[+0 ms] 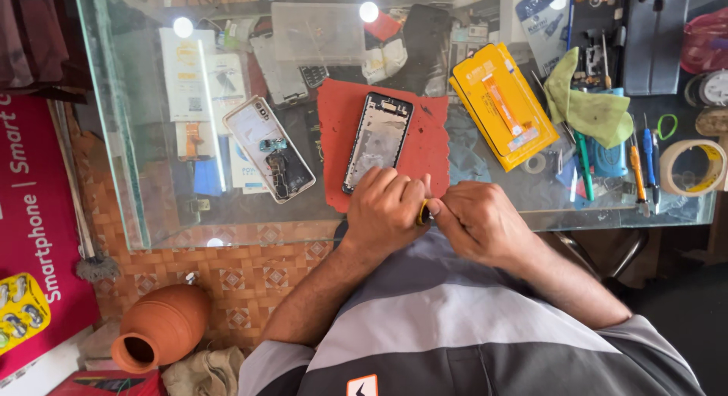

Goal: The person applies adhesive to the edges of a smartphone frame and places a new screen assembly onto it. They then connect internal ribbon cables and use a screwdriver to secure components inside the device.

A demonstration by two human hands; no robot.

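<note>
My left hand (385, 208) and my right hand (479, 220) meet at the near edge of the glass table (136, 176), both closed around a small yellow and black object (422, 212) pinched between them. Most of that object is hidden by my fingers. Just beyond my left hand a phone frame (377, 140) lies face up on a red mat (432, 142). To the left of the mat lies an opened phone back (268, 149) with its insides showing.
A yellow flat package (502, 104), a green cloth (595, 108), screwdrivers and a green pen (582, 165) lie to the right, with a tape roll (691, 167) at the far right. White boxes sit under the glass. A clay pot (161, 326) stands on the tiled floor at left.
</note>
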